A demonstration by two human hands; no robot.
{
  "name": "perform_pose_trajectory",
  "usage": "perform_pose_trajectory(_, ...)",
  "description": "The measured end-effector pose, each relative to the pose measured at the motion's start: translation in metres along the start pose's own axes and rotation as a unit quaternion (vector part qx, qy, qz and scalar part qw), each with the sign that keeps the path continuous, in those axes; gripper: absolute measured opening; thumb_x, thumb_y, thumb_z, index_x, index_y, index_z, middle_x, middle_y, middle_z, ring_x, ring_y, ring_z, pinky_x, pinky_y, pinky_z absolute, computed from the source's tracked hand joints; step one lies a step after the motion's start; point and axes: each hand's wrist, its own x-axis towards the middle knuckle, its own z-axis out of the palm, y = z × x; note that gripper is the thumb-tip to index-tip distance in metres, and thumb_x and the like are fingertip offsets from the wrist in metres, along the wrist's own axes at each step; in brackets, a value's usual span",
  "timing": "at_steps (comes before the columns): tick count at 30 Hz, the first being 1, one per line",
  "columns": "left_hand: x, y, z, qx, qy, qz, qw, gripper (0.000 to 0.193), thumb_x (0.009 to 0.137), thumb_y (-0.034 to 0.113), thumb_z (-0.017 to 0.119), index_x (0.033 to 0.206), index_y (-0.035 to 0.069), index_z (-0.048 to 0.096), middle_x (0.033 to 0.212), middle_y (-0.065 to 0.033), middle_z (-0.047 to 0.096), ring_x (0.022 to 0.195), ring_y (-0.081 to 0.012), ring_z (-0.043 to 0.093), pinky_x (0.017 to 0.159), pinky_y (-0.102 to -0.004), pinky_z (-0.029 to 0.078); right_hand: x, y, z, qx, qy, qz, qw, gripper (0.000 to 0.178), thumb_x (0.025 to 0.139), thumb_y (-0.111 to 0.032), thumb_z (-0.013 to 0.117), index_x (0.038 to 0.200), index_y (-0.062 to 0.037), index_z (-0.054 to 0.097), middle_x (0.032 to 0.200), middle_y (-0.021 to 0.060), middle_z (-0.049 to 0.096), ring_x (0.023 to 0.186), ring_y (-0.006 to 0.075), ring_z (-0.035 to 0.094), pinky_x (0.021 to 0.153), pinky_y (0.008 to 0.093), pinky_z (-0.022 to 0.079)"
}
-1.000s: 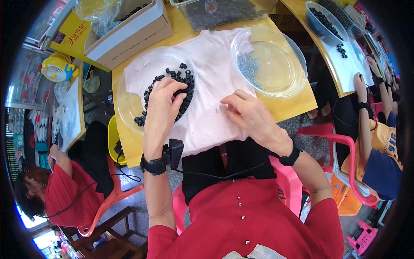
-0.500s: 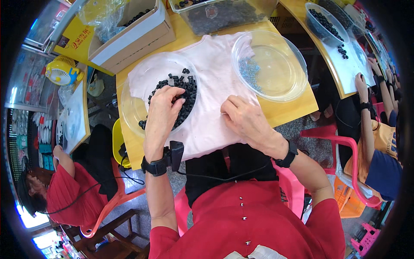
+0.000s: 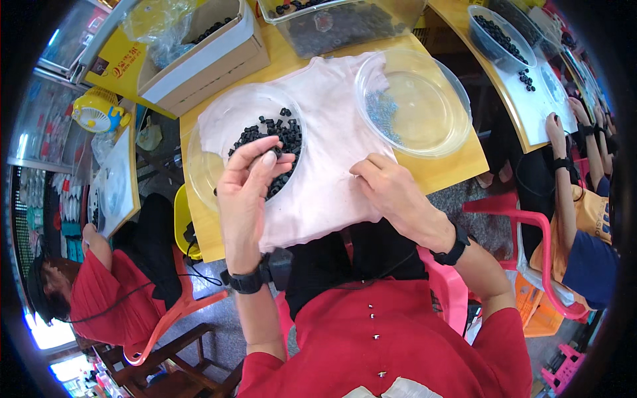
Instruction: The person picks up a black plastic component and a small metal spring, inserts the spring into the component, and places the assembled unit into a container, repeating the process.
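Observation:
My left hand [image 3: 242, 199] is turned partly palm-up over a round clear plastic dish [image 3: 192, 156]. Between its thumb and fingertips is a small black plastic part [image 3: 277, 152]. Many similar black parts [image 3: 290, 134] lie loose in that dish, partly hidden by the hand. My right hand [image 3: 398, 199] is above a pale pink cloth [image 3: 325, 126], thumb and fingertips pinched together; whatever they hold is too small to name. Beyond it stands another round clear dish [image 3: 458, 129], with tiny bluish-silver pieces [image 3: 381, 116] gathered at its left side.
At the back of the wooden table [image 3: 451, 159] are a cardboard box [image 3: 212, 69] and a clear bin [image 3: 352, 26] of black parts. A yellow fan [image 3: 96, 109] stands at left. Co-workers sit on both sides, one by a red chair [image 3: 547, 245].
My left hand has lifted off the pile and turned over, bringing a black part up in its fingertips. My right hand has shifted slightly right and stays pinched.

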Motion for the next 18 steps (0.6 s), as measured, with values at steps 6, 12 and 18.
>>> perform_pose_trajectory(6,-0.028,-0.017,0.018,-0.172,-0.072,-0.046,0.981,0.033,0.091,0.001,0.050,0.123,-0.005,0.053,0.123,-0.0206,0.056,0.103,-0.0233,0.062,0.092,-0.0311,0.050,-0.006,-0.011,-0.016,0.246,0.015,0.151,0.957,0.013,0.084,-0.003,0.062,0.096,0.0028,0.061,0.085,0.0085,0.064,0.075,0.0150,0.062,0.066,0.0260,0.049)
perform_pose_trajectory(12,-0.041,-0.037,0.033,-0.181,-0.095,-0.052,0.977,0.030,0.088,0.003,0.060,0.117,-0.003,0.057,0.108,-0.0167,0.064,0.095,-0.0212,0.065,0.087,-0.0311,0.052,-0.006,-0.033,-0.035,0.399,0.061,0.165,0.900,0.010,0.084,-0.002,0.064,0.093,0.0019,0.064,0.084,0.0079,0.064,0.075,0.0098,0.062,0.064,0.0231,0.050)
perform_pose_trajectory(18,-0.049,-0.039,0.047,-0.201,-0.071,-0.062,0.975,0.025,0.084,0.001,0.066,0.108,-0.002,0.060,0.097,-0.0099,0.066,0.087,-0.0161,0.065,0.083,-0.0296,0.052,-0.007,-0.036,-0.039,0.341,0.118,0.034,0.932,0.010,0.080,0.005,0.066,0.090,0.0025,0.065,0.085,0.0081,0.064,0.075,0.0129,0.064,0.063,0.0231,0.052)
